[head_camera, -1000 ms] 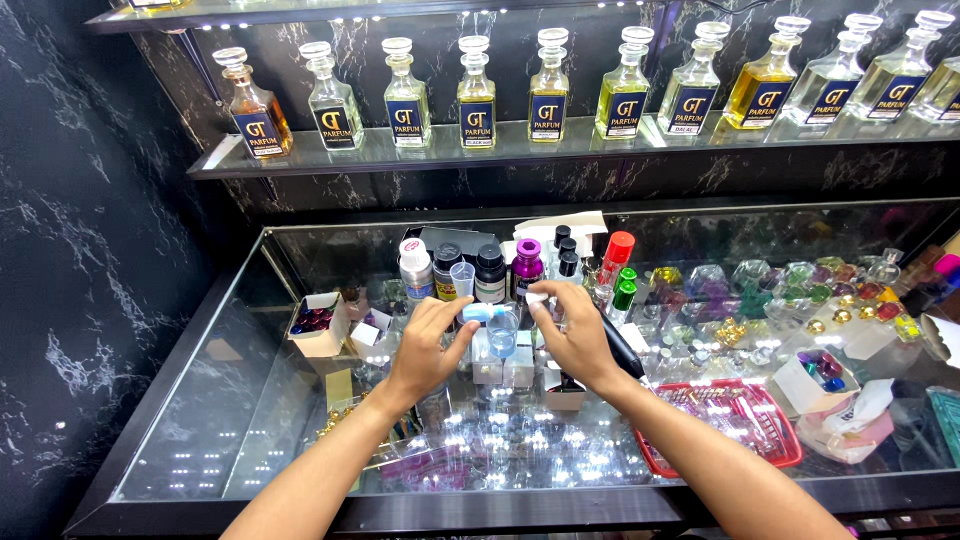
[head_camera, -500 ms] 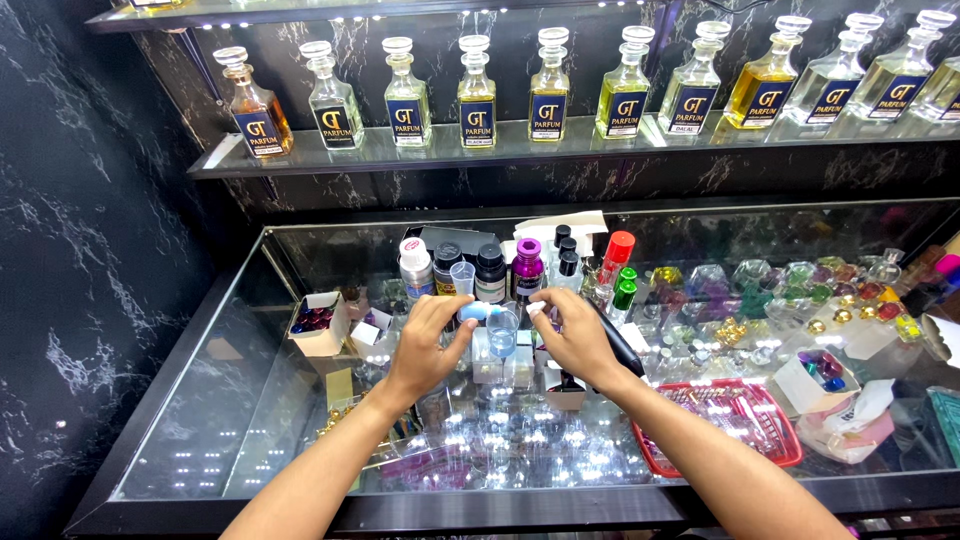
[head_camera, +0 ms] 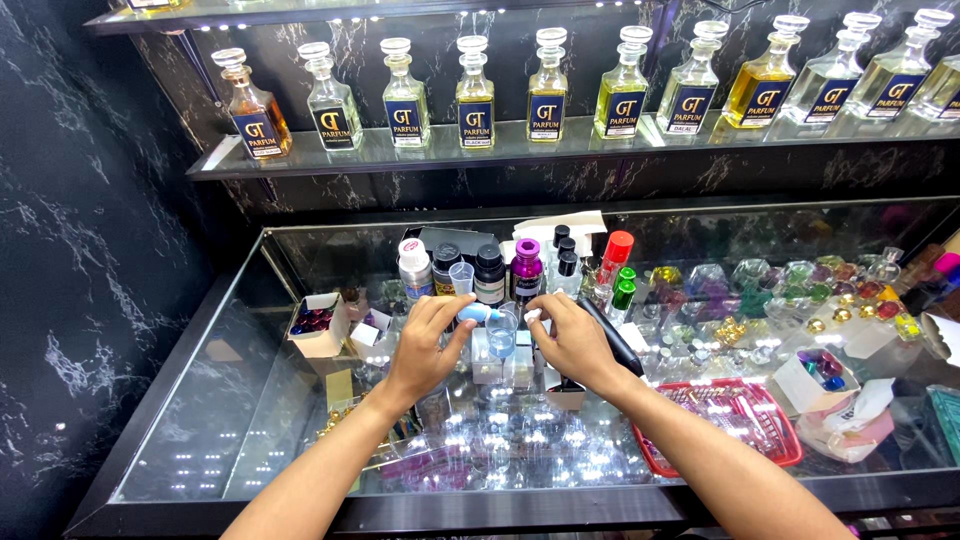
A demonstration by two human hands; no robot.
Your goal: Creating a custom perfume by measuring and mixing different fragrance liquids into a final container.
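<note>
The left hand (head_camera: 425, 345) pinches a small, light blue dropper (head_camera: 478, 313) tilted over a clear cup (head_camera: 501, 332) on the glass counter (head_camera: 230, 420), the right hand (head_camera: 572, 338) curls loosely beside it; judged slippery, pinch mid-body.

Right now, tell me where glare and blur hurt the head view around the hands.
Head view: small white light spots glare across the glass counter top, thickest just below the left hand and right hand, washing out what lies under the glass there. The small light-blue bottle at the left fingers is sharp; the frame edges bow slightly.
</note>
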